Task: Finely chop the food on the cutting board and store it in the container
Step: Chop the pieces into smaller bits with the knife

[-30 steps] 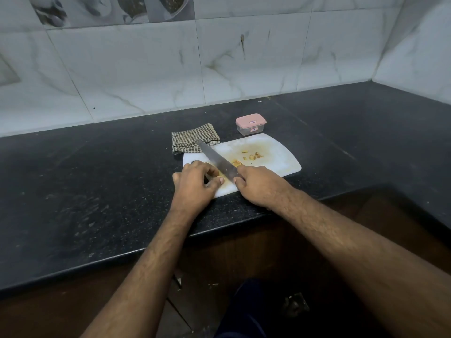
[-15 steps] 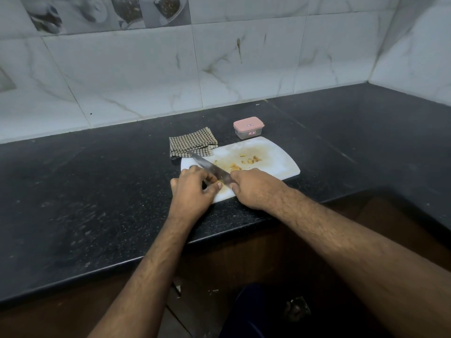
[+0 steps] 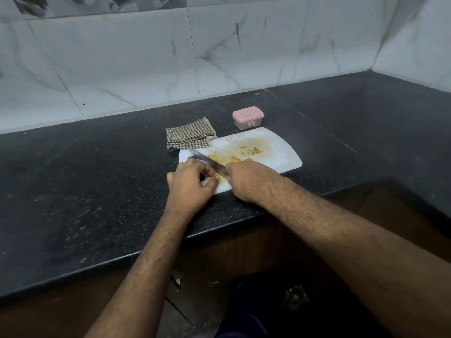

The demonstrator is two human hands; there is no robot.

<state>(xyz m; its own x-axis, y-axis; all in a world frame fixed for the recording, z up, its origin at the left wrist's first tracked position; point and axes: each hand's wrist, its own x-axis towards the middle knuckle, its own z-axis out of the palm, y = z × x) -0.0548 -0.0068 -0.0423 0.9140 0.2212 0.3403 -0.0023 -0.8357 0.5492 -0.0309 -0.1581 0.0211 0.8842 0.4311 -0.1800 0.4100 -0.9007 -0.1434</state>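
- The black speckled worktop (image 3: 97,191) runs across the scene and turns a corner at the far right, backed by a white marbled tile wall (image 3: 146,64).
- A white cutting board (image 3: 275,152) lies on the worktop near its front edge, its surface stained yellowish in the middle.
- The left hand (image 3: 189,189) rests on the near left corner of the board with fingers curled down; thumb and fingertips pinch a small yellowish piece of food (image 3: 218,178) right against the blade.
- The right hand (image 3: 249,178) lies just beside the left one, fingers wrapped round the handle of a kitchen knife (image 3: 207,161); the handle itself is hidden inside the fist.
- The knife blade slants from the right hand toward the far left, passing in front of the left fingers, with its tip near the board's far left edge.
- A folded checked cloth (image 3: 189,137) sits on the worktop, touching the far left corner of the board.
- A small clear container (image 3: 247,118) with a pink lid on stands on the worktop just beyond the board's far edge.
- Loose chopped food pieces (image 3: 251,151) lie scattered in the middle of the board, apart from both hands.
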